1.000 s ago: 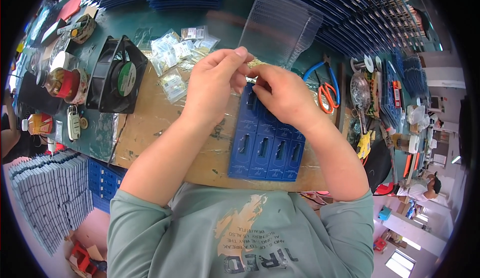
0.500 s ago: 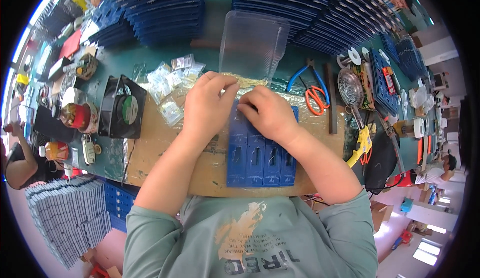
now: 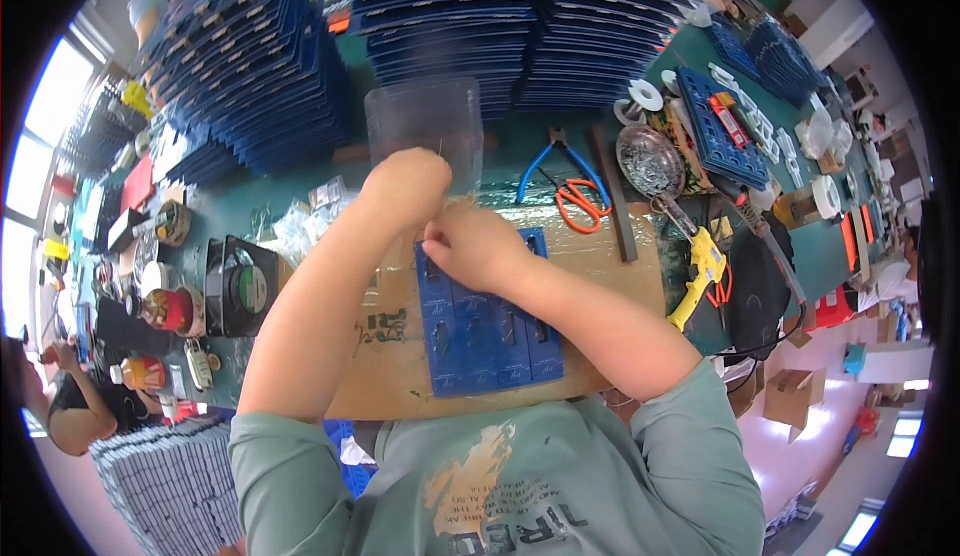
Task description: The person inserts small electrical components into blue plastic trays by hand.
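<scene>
A blue circuit board panel point(image 3: 490, 341) with rows of slots lies in front of me on the brown work board point(image 3: 370, 376). My right hand point(image 3: 475, 246) is over the panel's far left corner, its fingers curled inward; whatever they pinch is too small to make out. Just beyond it, my left hand point(image 3: 405, 188) bends down at the near end of a clear plastic tray point(image 3: 425, 116). Its fingers look curled together, and their tips are mostly hidden. The two hands are close together. Thin, pale yellowish bits show beside them at the tray's near end.
Tall stacks of blue panels point(image 3: 450, 26) stand at the back. Rightward lie blue-handled cutters point(image 3: 560, 171), orange-handled scissors point(image 3: 580, 206), a dark bar point(image 3: 613, 196), a metal ladle point(image 3: 650, 161) and a yellow-handled tool point(image 3: 703, 271). At left are small plastic bags point(image 3: 305, 221) and a black fan point(image 3: 240, 286).
My left hand has turned downward toward the tray's near end; before, its fingertips pointed toward my right hand. My right hand stays at the panel's far edge. The whole view has shifted.
</scene>
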